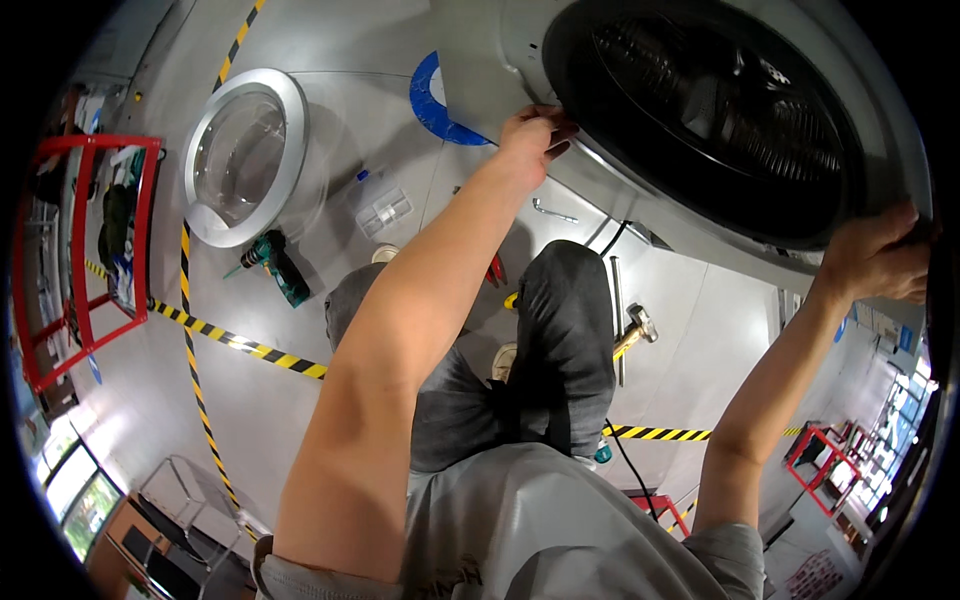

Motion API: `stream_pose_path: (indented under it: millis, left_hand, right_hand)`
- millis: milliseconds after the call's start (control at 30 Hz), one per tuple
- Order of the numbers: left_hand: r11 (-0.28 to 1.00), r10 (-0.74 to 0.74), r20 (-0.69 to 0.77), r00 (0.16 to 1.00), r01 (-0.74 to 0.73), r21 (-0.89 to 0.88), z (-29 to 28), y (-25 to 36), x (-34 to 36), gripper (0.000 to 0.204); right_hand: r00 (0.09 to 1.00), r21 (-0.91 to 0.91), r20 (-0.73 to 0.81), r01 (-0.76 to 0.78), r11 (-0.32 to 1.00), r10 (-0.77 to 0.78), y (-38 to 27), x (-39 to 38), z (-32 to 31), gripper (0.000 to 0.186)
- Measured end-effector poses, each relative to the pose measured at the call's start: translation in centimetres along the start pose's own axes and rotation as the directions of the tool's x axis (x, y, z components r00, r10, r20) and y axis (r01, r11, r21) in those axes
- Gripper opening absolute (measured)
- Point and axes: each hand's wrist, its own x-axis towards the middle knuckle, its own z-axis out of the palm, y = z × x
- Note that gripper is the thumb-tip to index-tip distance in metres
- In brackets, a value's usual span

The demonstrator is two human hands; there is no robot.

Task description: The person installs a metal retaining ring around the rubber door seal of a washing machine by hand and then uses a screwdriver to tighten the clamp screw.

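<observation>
In front of me stands a washing machine (640,185) with its round door opening exposed. A dark rubber door gasket (700,215) rings the opening, and the ribbed drum (700,90) shows inside. My left hand (533,143) is closed at the gasket's left edge, its fingertips pinched there and partly hidden. At the lower right of the opening, my right hand (880,258) curls its fingers around the outer edge of the machine's front. The detached round door (292,110), silver-rimmed with a clear bowl, lies on the floor at the left.
Near the door are a green cordless drill (284,272) and a clear parts box (382,205). A wrench (555,212), a hammer (637,328) and a metal rod (617,300) lie by my knees. A blue curved piece (432,105) touches the machine's left side. A red rack (85,250) stands far left.
</observation>
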Motion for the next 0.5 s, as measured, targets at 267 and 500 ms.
stream_pose_path:
  millis: [267, 500]
  left_hand:
    - [0.843, 0.266, -0.034, 0.963, -0.215, 0.493, -0.2, 0.4, 0.1, 0.016]
    - [0.029, 0.707, 0.378, 0.597, -0.559, 0.829, -0.8, -0.3, -0.5, 0.019]
  right_hand:
    - [0.998, -0.031, -0.04, 0.046, 0.998, -0.047, 0.2, -0.3, -0.8, 0.048]
    - [0.996, 0.023, -0.089, 0.018, 1.0, -0.016, 0.3, -0.4, 0.0, 0.047]
